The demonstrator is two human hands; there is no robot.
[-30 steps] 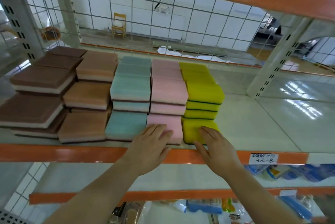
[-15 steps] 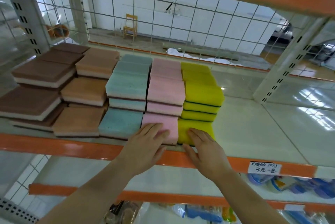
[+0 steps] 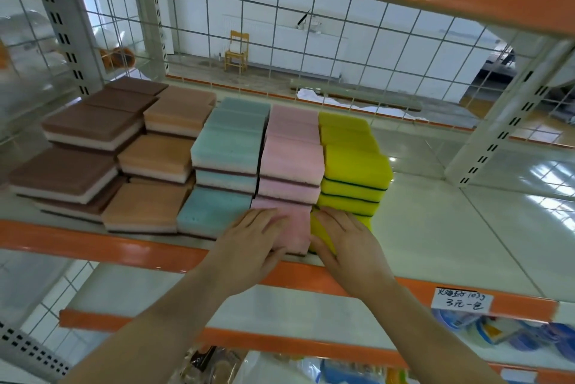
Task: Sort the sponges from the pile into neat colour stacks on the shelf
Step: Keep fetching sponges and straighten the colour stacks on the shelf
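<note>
**Desk:** Sponges on a shop shelf, two hands at the front edge. What am I captioning?

**Operator:** From my feed, both hands work the front pink sponge [image 3: 291, 222], my landmark. The left hand [image 3: 249, 243] lies flat on its near left corner, fingers straight and together, holding nothing. The right hand [image 3: 348, 243] lies just right of it on the front yellow sponge [image 3: 317, 228], fingers straight, thumb along the near edge. I read that as squaring the two fronts against each other, so the rows stay flush at the shelf [image 3: 466, 228] lip.

**Desk:** And the stock itself?

**Operator:** Rows run back from the orange rail. Directly behind the landmark the pink stack [image 3: 291, 163] rises in steps; right of it the yellow stack [image 3: 354, 175], with dark scouring layers; left of it the blue row [image 3: 227, 153], then orange-tan [image 3: 155, 159], then dark brown [image 3: 71, 172]. Colours are already separate; I see no loose pile, so I judge this a final tidy.
</note>
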